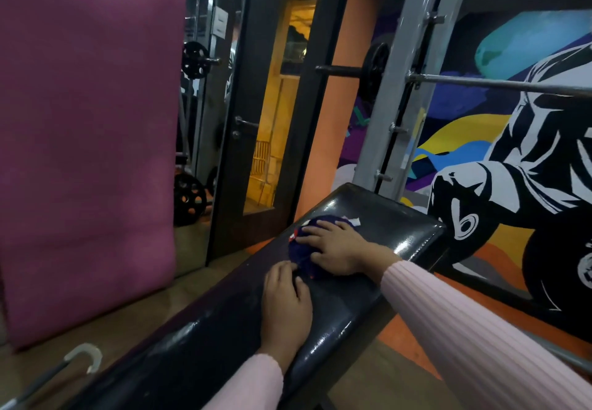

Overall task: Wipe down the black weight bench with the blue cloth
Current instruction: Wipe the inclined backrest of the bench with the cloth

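The black weight bench (400, 236) runs from the lower left up to the middle right, its pad shiny. A dark blue cloth (301, 249) lies bunched on the pad near its far end. My right hand (336, 246) lies flat on top of the cloth, fingers spread and pointing left. My left hand (285, 300) rests on the pad just in front of the cloth, its fingertips touching the cloth's near edge. Both arms wear pink ribbed sleeves.
A barbell (499, 84) with a black plate sits on grey rack uprights (394, 115) beyond the bench's far end. A large pink mat (86, 140) leans at the left. An umbrella handle (85, 356) lies on the floor at lower left. A painted mural wall is at right.
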`<state>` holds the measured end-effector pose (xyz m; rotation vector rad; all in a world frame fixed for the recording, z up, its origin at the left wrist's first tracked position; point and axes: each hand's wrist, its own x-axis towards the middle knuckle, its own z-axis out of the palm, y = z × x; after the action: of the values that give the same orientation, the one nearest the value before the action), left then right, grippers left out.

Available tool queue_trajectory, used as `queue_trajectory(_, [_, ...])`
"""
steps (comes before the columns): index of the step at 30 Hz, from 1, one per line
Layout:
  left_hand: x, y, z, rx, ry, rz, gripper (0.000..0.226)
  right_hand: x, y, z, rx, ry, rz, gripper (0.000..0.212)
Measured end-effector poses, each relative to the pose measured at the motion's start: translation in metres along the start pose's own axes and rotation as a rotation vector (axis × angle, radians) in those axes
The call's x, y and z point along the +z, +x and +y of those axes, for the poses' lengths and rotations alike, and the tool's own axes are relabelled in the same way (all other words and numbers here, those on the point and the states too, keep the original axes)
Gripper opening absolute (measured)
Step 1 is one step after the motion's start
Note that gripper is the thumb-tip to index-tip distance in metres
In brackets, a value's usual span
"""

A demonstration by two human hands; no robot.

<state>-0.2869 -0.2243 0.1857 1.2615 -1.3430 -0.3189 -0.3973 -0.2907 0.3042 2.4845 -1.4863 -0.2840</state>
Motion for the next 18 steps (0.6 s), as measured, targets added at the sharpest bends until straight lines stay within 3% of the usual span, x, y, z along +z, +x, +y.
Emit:
queue_trajectory(3, [-0.001, 0.001, -0.002, 0.003, 0.002, -0.002, 0.022, -0.014, -0.02, 0.023, -0.042, 0.037, -0.064, 0.052])
queue_trajectory(6, [-0.004, 0.0, 0.0, 0.018, 0.004, -0.009, 0.026, -0.026, -0.011, 0.046, 0.106, -0.005, -0.071, 0.054])
queue_trajectory(9, [-0.01, -0.005, -0.004, 0.037, 0.011, -0.064, 0.036, -0.019, 0.022, 0.027, 0.215, -0.046, -0.033, 0.058])
queue_trajectory(14, [-0.017, -0.014, -0.012, 0.038, 0.015, -0.089, 0.04, 0.008, 0.032, -0.034, 0.048, -0.058, -0.043, 0.057])
queue_trajectory(18, [-0.021, -0.02, -0.014, 0.046, -0.013, -0.068, 0.038, -0.002, 0.006, -0.016, -0.03, -0.025, -0.068, 0.052])
